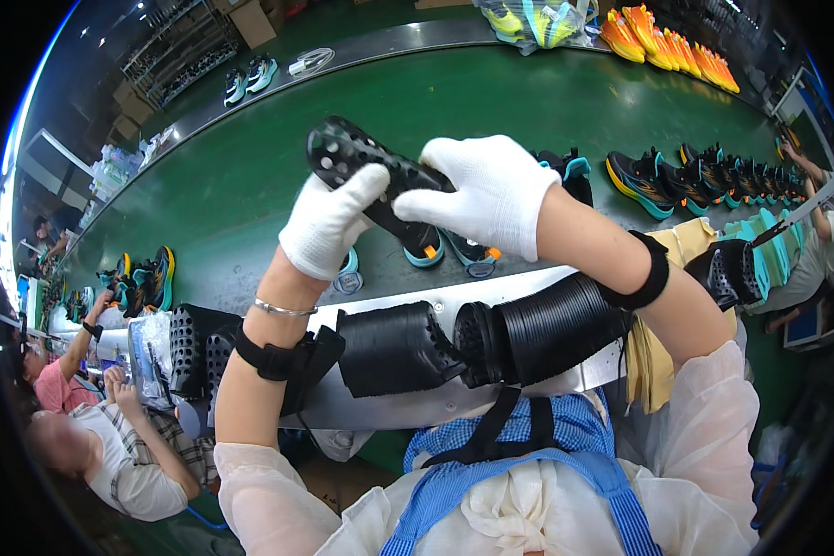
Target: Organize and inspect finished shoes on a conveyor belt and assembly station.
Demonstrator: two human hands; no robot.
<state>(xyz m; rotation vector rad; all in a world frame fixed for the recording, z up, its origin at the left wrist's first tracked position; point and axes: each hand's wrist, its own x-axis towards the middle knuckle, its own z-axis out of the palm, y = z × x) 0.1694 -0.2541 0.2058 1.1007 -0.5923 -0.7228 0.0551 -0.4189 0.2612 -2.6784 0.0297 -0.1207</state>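
Note:
A black, sole-shaped shoe insert dotted with holes is held up over the green work surface, tilted. My left hand, in a white glove, grips its lower edge with the thumb on top. My white-gloved right hand pinches its right end, hiding part of it. Just beneath the hands stands a pair of black running shoes with teal soles, the left shoe and the right shoe, partly covered by my hands. Nested stacks of black inserts, a left stack and a right stack, lie on the metal ledge nearest me.
A row of black and teal shoes runs along the right. Orange shoes and a plastic bag sit on the far metal edge. Yellowish paper hangs at the ledge's right. Another person sits at the lower left.

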